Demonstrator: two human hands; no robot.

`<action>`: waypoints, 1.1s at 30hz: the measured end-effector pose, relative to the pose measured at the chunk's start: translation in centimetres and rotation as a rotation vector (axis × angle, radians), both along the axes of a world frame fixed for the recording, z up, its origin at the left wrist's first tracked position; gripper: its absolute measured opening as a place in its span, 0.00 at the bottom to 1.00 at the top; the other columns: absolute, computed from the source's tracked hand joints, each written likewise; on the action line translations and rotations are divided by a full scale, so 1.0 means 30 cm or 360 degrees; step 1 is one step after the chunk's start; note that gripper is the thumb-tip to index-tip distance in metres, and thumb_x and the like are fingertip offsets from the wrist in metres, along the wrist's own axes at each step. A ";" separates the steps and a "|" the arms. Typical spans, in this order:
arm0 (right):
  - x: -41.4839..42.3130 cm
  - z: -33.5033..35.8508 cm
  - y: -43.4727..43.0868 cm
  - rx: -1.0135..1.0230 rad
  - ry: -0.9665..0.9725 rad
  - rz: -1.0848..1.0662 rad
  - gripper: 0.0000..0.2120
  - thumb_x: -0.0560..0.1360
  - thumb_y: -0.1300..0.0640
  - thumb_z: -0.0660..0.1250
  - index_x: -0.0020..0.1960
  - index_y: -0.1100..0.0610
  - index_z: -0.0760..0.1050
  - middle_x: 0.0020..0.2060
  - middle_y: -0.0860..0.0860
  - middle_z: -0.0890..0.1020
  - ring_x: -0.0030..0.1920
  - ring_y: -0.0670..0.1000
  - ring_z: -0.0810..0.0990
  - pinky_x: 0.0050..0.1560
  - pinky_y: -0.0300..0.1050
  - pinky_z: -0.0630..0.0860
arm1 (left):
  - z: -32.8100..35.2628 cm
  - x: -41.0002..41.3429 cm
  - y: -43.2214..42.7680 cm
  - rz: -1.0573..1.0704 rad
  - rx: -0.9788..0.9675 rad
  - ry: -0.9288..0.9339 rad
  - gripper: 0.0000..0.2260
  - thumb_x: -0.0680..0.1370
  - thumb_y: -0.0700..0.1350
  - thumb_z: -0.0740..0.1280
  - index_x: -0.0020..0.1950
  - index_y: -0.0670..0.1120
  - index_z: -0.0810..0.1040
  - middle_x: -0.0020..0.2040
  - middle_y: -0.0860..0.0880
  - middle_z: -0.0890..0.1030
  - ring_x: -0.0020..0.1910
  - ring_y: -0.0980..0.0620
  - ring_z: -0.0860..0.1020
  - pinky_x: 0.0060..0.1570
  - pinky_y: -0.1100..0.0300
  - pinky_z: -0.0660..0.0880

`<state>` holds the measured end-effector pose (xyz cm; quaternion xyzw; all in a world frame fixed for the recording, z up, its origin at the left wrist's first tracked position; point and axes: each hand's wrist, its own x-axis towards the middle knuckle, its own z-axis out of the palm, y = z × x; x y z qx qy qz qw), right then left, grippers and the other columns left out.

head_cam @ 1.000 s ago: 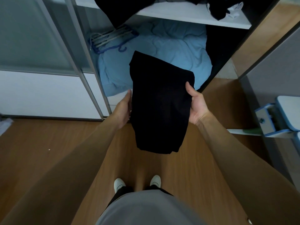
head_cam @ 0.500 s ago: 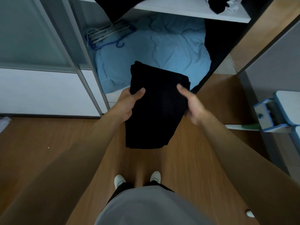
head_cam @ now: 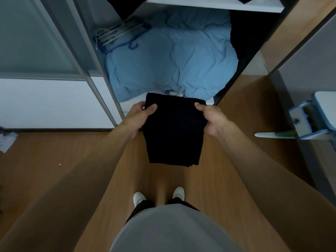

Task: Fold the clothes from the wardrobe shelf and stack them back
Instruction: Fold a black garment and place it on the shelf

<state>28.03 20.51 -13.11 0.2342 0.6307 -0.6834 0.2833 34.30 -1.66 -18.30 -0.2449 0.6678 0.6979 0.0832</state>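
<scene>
White shoes (head_cam: 139,197) stand on the wood floor (head_cam: 54,160), well short of the quilt (head_cam: 169,57) that lies under the shelf (head_cam: 214,5). Between shoes and quilt, just on the near side of the quilt's front edge, a folded black garment (head_cam: 174,131) hangs in the air, clear of the floor. The left hand (head_cam: 140,117) pinches its top left corner and the right hand (head_cam: 211,119) its top right corner. Each thumb lies on the near face with the fingers curled behind, clamped on the cloth.

The step looks like a fold made in the air, with the garment already narrowed to a panel. To do it well, I would keep both corners level and the top edge taut, so the layers hang flush. Each pinch should take every layer, since the bottom right corner shows loose edges sitting out of line. Another halving, bottom end brought up to the hands, would probably give a pack short enough to stack. The quilt could serve as a rest for pressing it flat.

The garment's long axis runs from the quilt side towards the shoes, near plumb as it hangs, leaning slightly right at the bottom. Its held edge points at the quilt, its free end at the shoes.

On the quilt's far left lie hangers (head_cam: 118,33). Above the quilt, dark clothes (head_cam: 123,4) overhang the shelf.
</scene>
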 end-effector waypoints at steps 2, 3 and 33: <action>-0.008 -0.001 0.009 0.0063 0.0095 0.0089 0.07 0.78 0.53 0.70 0.52 0.56 0.80 0.40 0.51 0.88 0.37 0.49 0.87 0.33 0.41 0.81 | 0.004 -0.018 0.023 0.0201 0.0124 0.0040 0.18 0.79 0.49 0.71 0.66 0.48 0.73 0.52 0.48 0.85 0.43 0.55 0.86 0.36 0.64 0.80; -0.006 -0.007 0.017 0.0149 0.0169 0.0180 0.12 0.77 0.48 0.70 0.56 0.54 0.80 0.45 0.49 0.88 0.42 0.48 0.87 0.38 0.41 0.81 | 0.009 -0.028 0.029 0.0272 0.0188 0.0070 0.17 0.79 0.48 0.71 0.66 0.49 0.72 0.51 0.47 0.85 0.42 0.54 0.86 0.36 0.62 0.80; 0.010 -0.045 -0.002 0.1162 0.0830 0.1340 0.34 0.71 0.58 0.75 0.74 0.53 0.66 0.63 0.50 0.77 0.64 0.51 0.75 0.61 0.42 0.73 | 0.092 -0.065 -0.115 -0.0752 -0.1498 0.0220 0.21 0.71 0.50 0.78 0.62 0.52 0.77 0.57 0.51 0.80 0.53 0.53 0.74 0.51 0.60 0.67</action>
